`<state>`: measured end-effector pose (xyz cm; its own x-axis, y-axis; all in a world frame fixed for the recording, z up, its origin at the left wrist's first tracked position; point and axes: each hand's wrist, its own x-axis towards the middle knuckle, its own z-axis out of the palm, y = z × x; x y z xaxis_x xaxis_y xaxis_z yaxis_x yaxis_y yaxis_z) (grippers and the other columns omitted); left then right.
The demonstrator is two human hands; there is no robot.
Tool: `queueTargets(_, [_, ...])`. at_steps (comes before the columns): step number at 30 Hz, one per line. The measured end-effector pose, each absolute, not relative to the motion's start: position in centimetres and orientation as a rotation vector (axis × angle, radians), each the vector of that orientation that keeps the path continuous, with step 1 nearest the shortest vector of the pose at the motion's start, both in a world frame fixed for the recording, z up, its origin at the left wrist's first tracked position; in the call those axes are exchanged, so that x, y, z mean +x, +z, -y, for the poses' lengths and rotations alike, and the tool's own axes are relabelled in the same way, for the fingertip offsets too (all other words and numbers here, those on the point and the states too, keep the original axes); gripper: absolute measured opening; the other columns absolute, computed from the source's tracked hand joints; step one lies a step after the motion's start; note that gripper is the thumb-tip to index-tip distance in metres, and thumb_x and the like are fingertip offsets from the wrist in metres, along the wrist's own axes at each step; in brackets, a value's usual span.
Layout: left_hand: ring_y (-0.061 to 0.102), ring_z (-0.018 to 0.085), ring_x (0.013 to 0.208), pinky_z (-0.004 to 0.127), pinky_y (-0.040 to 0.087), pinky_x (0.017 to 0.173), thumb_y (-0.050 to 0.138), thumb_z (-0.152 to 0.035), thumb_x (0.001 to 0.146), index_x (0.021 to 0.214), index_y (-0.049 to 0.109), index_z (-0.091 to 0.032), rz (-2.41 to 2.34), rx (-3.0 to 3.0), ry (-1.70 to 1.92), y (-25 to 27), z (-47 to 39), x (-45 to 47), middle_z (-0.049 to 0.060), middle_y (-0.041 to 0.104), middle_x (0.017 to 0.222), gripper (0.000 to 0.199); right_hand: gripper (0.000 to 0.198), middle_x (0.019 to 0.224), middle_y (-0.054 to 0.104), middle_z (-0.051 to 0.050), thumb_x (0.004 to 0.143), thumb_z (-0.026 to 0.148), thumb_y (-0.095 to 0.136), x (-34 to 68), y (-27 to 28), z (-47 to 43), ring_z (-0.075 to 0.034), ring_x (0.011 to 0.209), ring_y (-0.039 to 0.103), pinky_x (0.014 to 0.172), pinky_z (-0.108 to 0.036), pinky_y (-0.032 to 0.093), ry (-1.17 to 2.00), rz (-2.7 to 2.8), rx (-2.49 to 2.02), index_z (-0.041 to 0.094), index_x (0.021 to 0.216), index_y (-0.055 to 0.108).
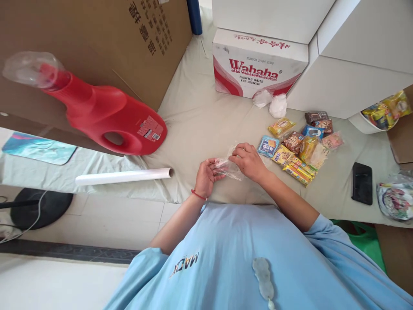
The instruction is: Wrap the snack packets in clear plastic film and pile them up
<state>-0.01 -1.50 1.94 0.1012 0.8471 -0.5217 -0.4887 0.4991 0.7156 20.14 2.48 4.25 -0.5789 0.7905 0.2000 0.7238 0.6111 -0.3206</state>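
Note:
Between my hands is a thin, crumpled clear plastic bag [232, 169], held low over the cloth-covered table. My left hand [206, 174] has its fingers closed on the bag's left side; a red string bracelet circles that wrist. From above, my right hand [249, 161] pinches the bag's upper right part. Just right of that hand lies a loose pile of small packaged snacks [293, 142], the nearest being a blue square packet [268, 146]. Whether anything is inside the bag I cannot make out.
A large red jug [112, 112] stands at left against a brown carton [97, 38]. Nearby lies a white roll [125, 175]. At the back are a Wahaba-style water box [258, 64] and crumpled white plastic [278, 105]. A phone [362, 184] and snack bowl [371, 122] are at right.

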Motion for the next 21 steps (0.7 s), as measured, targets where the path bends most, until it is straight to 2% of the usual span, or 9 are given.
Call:
queueTargets(2, [0.069, 0.020, 0.073, 0.029, 0.054, 0.062, 0.071, -0.060, 0.080, 0.083, 0.065, -0.020, -1.123, 0.512, 0.970, 1.9, 0.9, 0.4, 0.004, 0.070, 0.081, 0.041, 0.028, 0.111, 0.071, -0.007, 0.102, 0.016, 0.054, 20.3, 4.2, -2.2, -0.026, 0.124, 0.049, 0.100, -0.043, 0.037, 0.300, 2.528, -1.177, 0.029, 0.110, 0.078])
queueTargets(4, [0.059, 0.014, 0.062, 0.025, 0.047, 0.058, 0.080, -0.051, 0.077, 0.067, 0.058, -0.020, -1.180, 0.629, 1.015, 1.6, 0.4, 1.0, -0.002, 0.059, 0.064, 0.039, 0.029, 0.112, 0.072, -0.007, 0.103, 0.017, 0.053, 20.4, 4.1, -1.9, -0.026, 0.124, 0.051, 0.101, -0.044, 0.038, 0.311, 2.498, -1.182, 0.030, 0.111, 0.078])
queueTargets(6, [0.050, 0.010, 0.057, 0.023, 0.042, 0.056, 0.081, -0.044, 0.077, 0.060, 0.052, -0.020, -1.205, 0.644, 1.116, 1.3, 0.0, 1.5, -0.005, 0.049, 0.057, 0.042, 0.028, 0.111, 0.072, -0.007, 0.104, 0.020, 0.052, 20.8, 4.0, -1.8, -0.026, 0.123, 0.053, 0.102, -0.044, 0.040, 0.340, 2.418, -1.207, 0.030, 0.110, 0.078])
queueTargets(8, [0.049, 0.010, 0.057, 0.022, 0.043, 0.055, 0.078, -0.044, 0.079, 0.062, 0.051, -0.020, -1.211, 0.545, 1.184, 1.1, -0.3, 1.8, -0.005, 0.050, 0.060, 0.040, 0.027, 0.109, 0.074, -0.007, 0.104, 0.023, 0.052, 21.2, 4.0, -1.6, -0.026, 0.120, 0.054, 0.101, -0.045, 0.043, 0.384, 2.296, -1.216, 0.030, 0.108, 0.077])
queueTargets(12, [0.057, 0.012, 0.062, 0.024, 0.049, 0.056, 0.074, -0.049, 0.082, 0.071, 0.050, -0.022, -1.273, 0.383, 1.243, 1.0, -0.4, 1.6, -0.003, 0.058, 0.068, 0.037, 0.023, 0.104, 0.074, -0.008, 0.103, 0.035, 0.053, 22.1, 3.9, -1.1, -0.027, 0.110, 0.059, 0.102, -0.048, 0.047, 0.492, 1.983, -1.289, 0.027, 0.104, 0.075])
queueTargets(14, [0.058, 0.012, 0.061, 0.022, 0.047, 0.054, 0.072, -0.051, 0.084, 0.074, 0.050, -0.022, -1.335, 0.364, 1.279, 0.8, -0.6, 1.2, -0.004, 0.059, 0.067, 0.038, 0.025, 0.102, 0.072, -0.008, 0.101, 0.041, 0.054, 22.5, 3.7, -0.8, -0.026, 0.103, 0.062, 0.098, -0.047, 0.051, 0.584, 1.770, -1.386, 0.025, 0.103, 0.072])
queueTargets(18, [0.046, 0.007, 0.045, 0.017, 0.033, 0.040, 0.068, -0.052, 0.089, 0.071, 0.046, -0.022, -1.443, 0.439, 1.384, 0.5, -1.4, 0.2, -0.008, 0.047, 0.056, 0.041, 0.030, 0.095, 0.067, -0.004, 0.093, 0.054, 0.061, 23.3, 2.9, -0.4, -0.020, 0.083, 0.064, 0.077, -0.036, 0.058, 0.884, 1.292, -1.499, 0.024, 0.098, 0.062])
queueTargets(21, [0.038, 0.006, 0.041, 0.017, 0.024, 0.036, 0.067, -0.049, 0.091, 0.069, 0.047, -0.022, -1.450, 0.492, 1.413, 0.5, -2.4, -0.8, -0.009, 0.042, 0.053, 0.040, 0.033, 0.089, 0.064, -0.001, 0.086, 0.056, 0.066, 24.5, 1.9, -0.3, -0.018, 0.079, 0.064, 0.068, -0.032, 0.058, 1.050, 1.042, -1.514, 0.025, 0.094, 0.056])
